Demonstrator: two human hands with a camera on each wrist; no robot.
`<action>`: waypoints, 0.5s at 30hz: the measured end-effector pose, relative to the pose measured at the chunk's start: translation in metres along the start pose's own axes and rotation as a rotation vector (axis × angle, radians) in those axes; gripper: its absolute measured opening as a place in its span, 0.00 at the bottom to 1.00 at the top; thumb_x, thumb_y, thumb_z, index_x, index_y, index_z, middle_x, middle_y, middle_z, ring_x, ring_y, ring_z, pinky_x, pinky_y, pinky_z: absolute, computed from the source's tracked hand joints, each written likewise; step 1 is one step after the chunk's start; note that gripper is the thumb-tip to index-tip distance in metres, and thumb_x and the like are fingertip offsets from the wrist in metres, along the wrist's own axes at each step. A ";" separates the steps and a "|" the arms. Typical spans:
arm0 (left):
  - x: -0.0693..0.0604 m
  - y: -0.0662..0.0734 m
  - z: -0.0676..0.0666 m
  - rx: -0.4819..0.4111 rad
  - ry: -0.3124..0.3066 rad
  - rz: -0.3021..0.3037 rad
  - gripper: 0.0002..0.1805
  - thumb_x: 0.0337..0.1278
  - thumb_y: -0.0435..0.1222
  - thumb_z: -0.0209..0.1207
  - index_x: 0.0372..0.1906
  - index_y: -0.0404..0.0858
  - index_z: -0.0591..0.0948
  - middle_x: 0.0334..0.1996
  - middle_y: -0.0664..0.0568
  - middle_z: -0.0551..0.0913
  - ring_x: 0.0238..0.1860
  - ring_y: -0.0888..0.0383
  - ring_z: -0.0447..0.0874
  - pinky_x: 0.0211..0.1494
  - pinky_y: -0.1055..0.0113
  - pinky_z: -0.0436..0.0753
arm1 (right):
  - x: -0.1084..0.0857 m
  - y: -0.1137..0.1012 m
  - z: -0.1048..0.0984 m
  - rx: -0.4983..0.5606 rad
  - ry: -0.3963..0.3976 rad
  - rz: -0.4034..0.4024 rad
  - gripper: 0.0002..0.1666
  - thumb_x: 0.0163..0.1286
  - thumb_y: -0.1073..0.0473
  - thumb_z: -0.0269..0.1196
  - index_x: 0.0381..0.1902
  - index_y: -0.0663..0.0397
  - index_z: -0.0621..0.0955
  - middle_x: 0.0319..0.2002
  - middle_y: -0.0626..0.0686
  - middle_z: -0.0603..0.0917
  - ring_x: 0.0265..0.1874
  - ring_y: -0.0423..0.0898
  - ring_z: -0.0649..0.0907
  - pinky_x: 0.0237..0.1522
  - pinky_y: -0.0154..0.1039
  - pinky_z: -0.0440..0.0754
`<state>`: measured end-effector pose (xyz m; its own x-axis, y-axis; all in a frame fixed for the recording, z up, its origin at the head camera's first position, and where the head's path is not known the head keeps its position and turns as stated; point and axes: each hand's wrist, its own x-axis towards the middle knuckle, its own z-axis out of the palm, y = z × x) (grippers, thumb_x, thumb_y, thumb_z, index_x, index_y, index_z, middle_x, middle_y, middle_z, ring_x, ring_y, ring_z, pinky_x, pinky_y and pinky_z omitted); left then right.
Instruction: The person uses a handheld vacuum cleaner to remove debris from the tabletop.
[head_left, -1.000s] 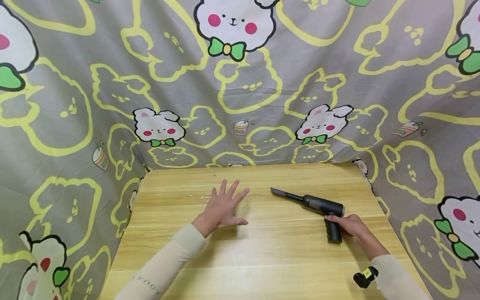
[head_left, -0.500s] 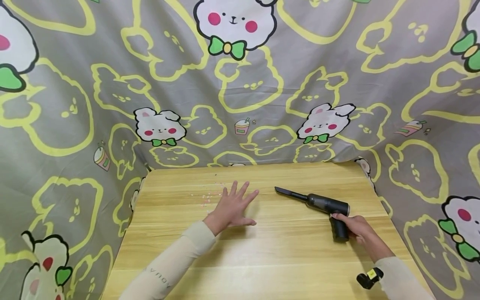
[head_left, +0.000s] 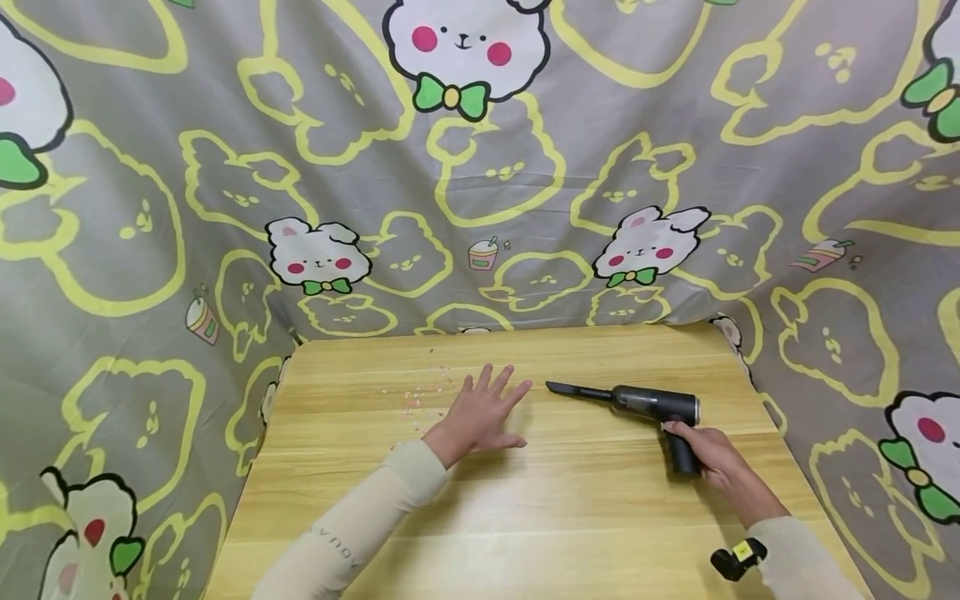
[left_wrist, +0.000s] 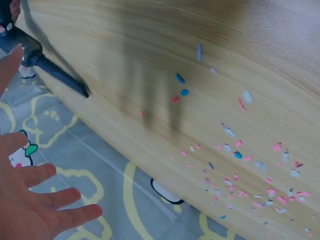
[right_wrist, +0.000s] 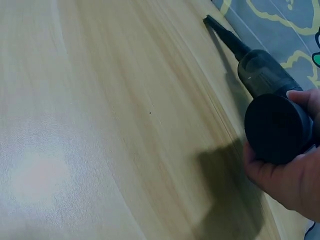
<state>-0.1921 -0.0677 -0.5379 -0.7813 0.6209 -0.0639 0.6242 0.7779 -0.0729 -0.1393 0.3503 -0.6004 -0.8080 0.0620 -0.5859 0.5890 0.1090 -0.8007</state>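
My right hand [head_left: 716,457] grips the handle of a black handheld vacuum cleaner [head_left: 645,402], whose narrow nozzle points left over the table. In the right wrist view the vacuum's round handle end [right_wrist: 275,129] faces the camera, with fingers curled around it. My left hand [head_left: 480,417] is spread over the table, its fingers apart and holding nothing. Small pink, blue and white paper scraps [left_wrist: 240,192] lie scattered on the wood to the left of that hand. The left wrist view shows the spread left hand [left_wrist: 35,200] with the vacuum nozzle [left_wrist: 62,75] beyond it.
The wooden table [head_left: 525,533] has a patterned grey curtain [head_left: 525,192] along its back and sides. A small black device with a yellow label [head_left: 738,557] is at the right wrist. One dark speck [right_wrist: 150,113] lies on the table.
My left hand has moved to the right, and more of the paper scraps show beside it. The vacuum has shifted slightly right, and its nozzle has dipped a little in the last half second.
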 end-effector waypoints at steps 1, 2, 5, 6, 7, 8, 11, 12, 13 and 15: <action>0.001 0.001 0.000 -0.001 0.005 0.001 0.56 0.54 0.74 0.59 0.83 0.57 0.55 0.82 0.43 0.59 0.79 0.32 0.61 0.71 0.33 0.78 | 0.000 -0.001 0.001 0.015 -0.012 -0.004 0.33 0.76 0.46 0.61 0.59 0.73 0.71 0.33 0.47 0.82 0.31 0.40 0.84 0.33 0.36 0.89; 0.002 0.002 0.000 0.001 0.012 0.003 0.56 0.54 0.74 0.59 0.83 0.57 0.55 0.82 0.43 0.60 0.79 0.33 0.62 0.71 0.34 0.78 | -0.001 -0.001 0.001 0.016 -0.015 -0.004 0.33 0.76 0.46 0.61 0.59 0.72 0.71 0.33 0.46 0.82 0.31 0.40 0.84 0.33 0.37 0.89; 0.006 0.005 -0.001 0.004 0.029 0.015 0.55 0.54 0.74 0.60 0.83 0.56 0.57 0.81 0.43 0.62 0.77 0.33 0.64 0.70 0.35 0.80 | -0.002 -0.001 0.001 0.002 -0.015 0.000 0.31 0.77 0.45 0.60 0.58 0.70 0.71 0.33 0.46 0.81 0.31 0.40 0.84 0.33 0.37 0.89; 0.008 0.006 -0.001 0.003 0.032 0.020 0.55 0.54 0.73 0.61 0.83 0.56 0.57 0.80 0.43 0.62 0.77 0.33 0.65 0.69 0.36 0.80 | -0.002 0.000 0.001 -0.009 -0.023 -0.004 0.31 0.77 0.45 0.59 0.58 0.70 0.71 0.33 0.46 0.81 0.31 0.40 0.84 0.34 0.37 0.89; 0.009 0.007 -0.001 0.006 0.034 0.025 0.55 0.54 0.73 0.61 0.83 0.56 0.57 0.80 0.43 0.63 0.77 0.33 0.65 0.69 0.36 0.80 | -0.003 0.000 0.002 -0.015 -0.029 -0.008 0.30 0.78 0.45 0.59 0.58 0.69 0.71 0.33 0.45 0.81 0.31 0.40 0.83 0.34 0.37 0.89; 0.011 0.008 -0.001 0.009 0.035 0.029 0.55 0.54 0.73 0.61 0.83 0.56 0.57 0.80 0.43 0.63 0.77 0.34 0.66 0.69 0.36 0.81 | -0.003 0.000 0.002 -0.024 -0.041 -0.017 0.30 0.78 0.46 0.58 0.58 0.70 0.71 0.33 0.45 0.80 0.31 0.40 0.83 0.34 0.37 0.89; 0.015 0.011 -0.002 0.013 0.036 0.037 0.54 0.55 0.72 0.61 0.82 0.56 0.57 0.80 0.43 0.63 0.76 0.35 0.67 0.70 0.39 0.81 | -0.005 0.000 0.003 -0.018 -0.082 -0.053 0.28 0.79 0.48 0.57 0.58 0.70 0.72 0.34 0.45 0.81 0.32 0.40 0.83 0.34 0.37 0.88; 0.016 0.012 -0.002 0.012 0.036 0.040 0.54 0.55 0.72 0.61 0.82 0.56 0.57 0.80 0.44 0.63 0.76 0.35 0.67 0.70 0.39 0.81 | -0.005 0.000 0.004 -0.018 -0.100 -0.064 0.27 0.80 0.49 0.56 0.57 0.70 0.72 0.34 0.45 0.81 0.31 0.39 0.83 0.34 0.37 0.88; 0.017 0.013 -0.002 0.011 0.039 0.043 0.54 0.55 0.72 0.61 0.82 0.56 0.58 0.80 0.44 0.63 0.76 0.36 0.68 0.70 0.40 0.81 | -0.005 0.000 0.004 -0.017 -0.109 -0.072 0.26 0.80 0.49 0.56 0.57 0.70 0.72 0.34 0.46 0.81 0.31 0.39 0.83 0.34 0.37 0.87; 0.019 0.015 -0.003 0.003 0.038 0.047 0.53 0.56 0.71 0.62 0.82 0.54 0.59 0.79 0.44 0.64 0.75 0.37 0.69 0.70 0.41 0.81 | -0.006 0.000 0.005 -0.026 -0.130 -0.089 0.26 0.80 0.50 0.56 0.56 0.71 0.72 0.34 0.46 0.82 0.31 0.40 0.83 0.34 0.37 0.87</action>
<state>-0.1977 -0.0438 -0.5373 -0.7507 0.6600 -0.0299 0.6602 0.7475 -0.0740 -0.1344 0.3445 -0.5973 -0.8471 -0.0778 -0.5257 0.5136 0.1343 -0.8475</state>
